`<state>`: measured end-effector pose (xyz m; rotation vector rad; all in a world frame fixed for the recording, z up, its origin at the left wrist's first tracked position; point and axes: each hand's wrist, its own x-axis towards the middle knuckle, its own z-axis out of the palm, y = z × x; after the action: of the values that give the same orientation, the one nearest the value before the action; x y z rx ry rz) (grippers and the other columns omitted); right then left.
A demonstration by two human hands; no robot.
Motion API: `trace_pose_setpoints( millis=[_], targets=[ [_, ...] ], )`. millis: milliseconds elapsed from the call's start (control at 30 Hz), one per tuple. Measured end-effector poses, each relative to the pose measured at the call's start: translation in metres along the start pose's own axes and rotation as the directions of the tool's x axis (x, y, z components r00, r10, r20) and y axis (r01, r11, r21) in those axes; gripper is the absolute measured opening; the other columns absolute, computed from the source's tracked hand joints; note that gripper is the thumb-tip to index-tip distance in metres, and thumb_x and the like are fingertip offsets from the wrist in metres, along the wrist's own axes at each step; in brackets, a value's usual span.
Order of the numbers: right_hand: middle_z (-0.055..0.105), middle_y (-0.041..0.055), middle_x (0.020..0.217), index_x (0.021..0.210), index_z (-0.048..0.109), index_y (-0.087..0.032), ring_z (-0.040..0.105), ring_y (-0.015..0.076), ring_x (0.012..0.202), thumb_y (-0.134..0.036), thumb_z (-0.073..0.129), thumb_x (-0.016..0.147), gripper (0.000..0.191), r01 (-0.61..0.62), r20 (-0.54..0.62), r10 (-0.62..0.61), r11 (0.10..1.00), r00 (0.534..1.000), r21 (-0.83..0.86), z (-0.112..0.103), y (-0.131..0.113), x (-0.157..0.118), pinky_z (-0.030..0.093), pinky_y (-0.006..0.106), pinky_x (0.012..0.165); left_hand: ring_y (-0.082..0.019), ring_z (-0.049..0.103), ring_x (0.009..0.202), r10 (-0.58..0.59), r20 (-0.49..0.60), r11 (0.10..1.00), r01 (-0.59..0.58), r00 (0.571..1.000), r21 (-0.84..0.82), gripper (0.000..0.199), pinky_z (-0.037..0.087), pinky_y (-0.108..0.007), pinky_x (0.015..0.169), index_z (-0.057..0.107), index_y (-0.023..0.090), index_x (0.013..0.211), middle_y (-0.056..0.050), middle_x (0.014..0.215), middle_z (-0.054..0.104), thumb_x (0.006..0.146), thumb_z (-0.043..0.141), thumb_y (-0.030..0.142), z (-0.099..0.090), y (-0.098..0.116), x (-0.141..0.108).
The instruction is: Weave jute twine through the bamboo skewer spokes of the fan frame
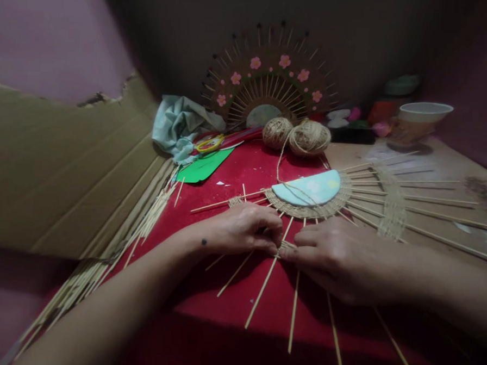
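A half-round light blue piece [308, 188] has a woven twine band [303, 211] round its curved edge, with thin wooden sticks fanning outward. A wider woven twine strip [394, 204] crosses the sticks at the right. Fingers pinched, my left hand [247, 226] grips the twine weaving beside one stick below the piece. My right hand [341, 258] is closed on the same small woven section [286, 244] from the right, its thumb and fingertips close to the left ones. A strand of twine runs from the twine balls [309, 137] over the blue piece.
Loose sticks [154, 210] lie along cardboard [64, 178] at the left. Yellow-handled scissors [209, 143], green paper [205, 166] and a crumpled cloth [181, 125] lie behind. A finished fan with pink flowers [269, 77] stands at the back; a cup [418, 124] is at the right.
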<state>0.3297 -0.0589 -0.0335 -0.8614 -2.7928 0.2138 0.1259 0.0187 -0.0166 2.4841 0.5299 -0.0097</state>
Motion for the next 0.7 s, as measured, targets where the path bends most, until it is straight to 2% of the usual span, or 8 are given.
trace_pose_setpoints(
  millis=[233, 333, 400, 533, 600, 700],
  targets=[
    [0.058, 0.0012, 0.067, 0.074, 0.060, -0.017, 0.043, 0.0106, 0.059, -0.010, 0.048, 0.083, 0.016, 0.051, -0.050, -0.048, 0.998, 0.998, 0.048, 0.001, 0.003, -0.001, 0.023, 0.028, 0.053, -0.010, 0.052, 0.073, -0.075, 0.007, 0.993, 0.075, 0.997, -0.089, 0.018, 0.038, -0.020, 0.065, 0.063, 0.014, 0.079, 0.000, 0.078, 0.059, 0.082, 0.064, 0.032, -0.002, 0.004, 0.001],
    [0.057, 0.0006, 0.067, 0.074, 0.059, -0.016, 0.044, 0.0103, 0.059, -0.008, 0.048, 0.081, 0.015, 0.040, -0.029, -0.037, 0.995, 0.999, 0.093, -0.001, 0.002, -0.001, 0.026, 0.027, 0.054, -0.010, 0.053, 0.073, -0.132, 0.020, 0.974, 0.134, 0.991, -0.184, 0.017, 0.039, -0.020, 0.067, 0.063, 0.013, 0.080, 0.000, 0.076, 0.059, 0.085, 0.059, 0.029, -0.004, 0.003, 0.001],
    [0.058, 0.0006, 0.068, 0.076, 0.060, -0.017, 0.045, 0.0103, 0.060, -0.007, 0.049, 0.080, 0.015, 0.024, -0.005, -0.023, 0.993, 1.000, 0.118, -0.003, 0.001, -0.001, 0.027, 0.026, 0.055, -0.010, 0.053, 0.075, -0.123, 0.039, 0.964, 0.128, 0.992, -0.233, 0.016, 0.040, -0.020, 0.069, 0.063, 0.013, 0.084, 0.000, 0.079, 0.060, 0.087, 0.057, 0.028, -0.004, 0.001, 0.000],
    [0.059, 0.0004, 0.069, 0.076, 0.060, -0.018, 0.046, 0.0103, 0.060, -0.008, 0.051, 0.079, 0.014, 0.012, 0.041, -0.019, 0.986, 0.999, 0.168, -0.007, 0.000, -0.002, 0.028, 0.026, 0.055, -0.011, 0.053, 0.077, -0.097, -0.009, 0.984, 0.095, 0.995, -0.149, 0.020, 0.038, -0.020, 0.067, 0.062, 0.015, 0.085, 0.001, 0.080, 0.060, 0.082, 0.064, 0.036, 0.001, 0.001, -0.001],
    [0.059, 0.0003, 0.070, 0.072, 0.059, -0.017, 0.047, 0.0101, 0.062, -0.007, 0.052, 0.078, 0.013, 0.018, 0.065, -0.031, 0.980, 0.997, 0.198, -0.009, -0.002, -0.001, 0.029, 0.025, 0.056, -0.011, 0.050, 0.072, -0.110, -0.024, 0.989, 0.107, 0.994, -0.097, 0.027, 0.036, -0.021, 0.062, 0.060, 0.016, 0.082, 0.001, 0.076, 0.058, 0.079, 0.066, 0.042, 0.003, 0.003, 0.000],
    [0.060, 0.0007, 0.072, 0.069, 0.057, -0.017, 0.048, 0.0103, 0.065, -0.006, 0.052, 0.077, 0.014, 0.028, 0.089, -0.048, 0.975, 0.995, 0.221, -0.011, -0.006, 0.001, 0.031, 0.025, 0.059, -0.010, 0.048, 0.069, -0.128, -0.013, 0.990, 0.127, 0.992, -0.063, 0.028, 0.033, -0.021, 0.059, 0.057, 0.015, 0.080, 0.002, 0.075, 0.057, 0.077, 0.068, 0.041, 0.006, 0.006, 0.000]
  ],
)
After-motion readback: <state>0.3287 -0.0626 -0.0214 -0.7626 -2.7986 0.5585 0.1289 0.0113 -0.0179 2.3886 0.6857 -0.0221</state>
